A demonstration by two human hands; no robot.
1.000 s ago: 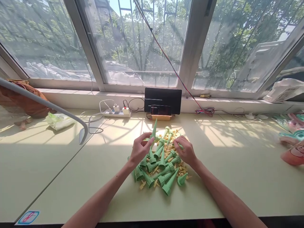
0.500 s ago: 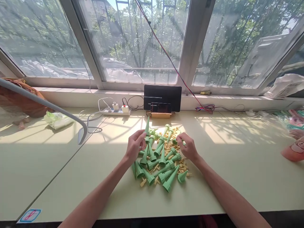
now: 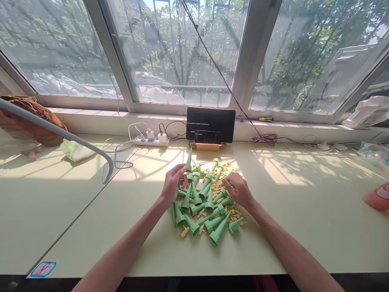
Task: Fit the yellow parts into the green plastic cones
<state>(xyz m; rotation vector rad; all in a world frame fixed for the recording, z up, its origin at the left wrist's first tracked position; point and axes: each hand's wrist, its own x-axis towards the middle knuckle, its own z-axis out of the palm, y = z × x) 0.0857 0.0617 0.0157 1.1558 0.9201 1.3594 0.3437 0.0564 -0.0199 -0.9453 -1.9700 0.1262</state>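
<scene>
Between its thumb and fingers, my left hand [image 3: 174, 183] holds a green plastic watering spike [image 3: 189, 160], tip pointing up, at the left side of a heap. My right hand [image 3: 239, 189] is at the heap's right side, its fingers curled together above small yellow plastic pegs [image 3: 236, 212]. What those fingers grip, if anything, is hidden. Several green spikes [image 3: 209, 199] lie across one another between my hands, with yellow pegs under and among them. A short green piece with a pointed end [image 3: 235, 226] rests at the near right of the heap.
Behind the heap, a black tablet [image 3: 211, 117] and a phone [image 3: 208, 137] lean on a small cardboard stand [image 3: 208, 147]. A power strip [image 3: 151, 140] with plugs lies left of them. A grey curved lamp arm [image 3: 60, 132] crosses the left side. A red bottle [image 3: 377, 197] lies far right.
My right hand has come slightly nearer and its fingers curl closer over the yellow pegs. My left hand still holds the spike upright. The view has shifted a little.
</scene>
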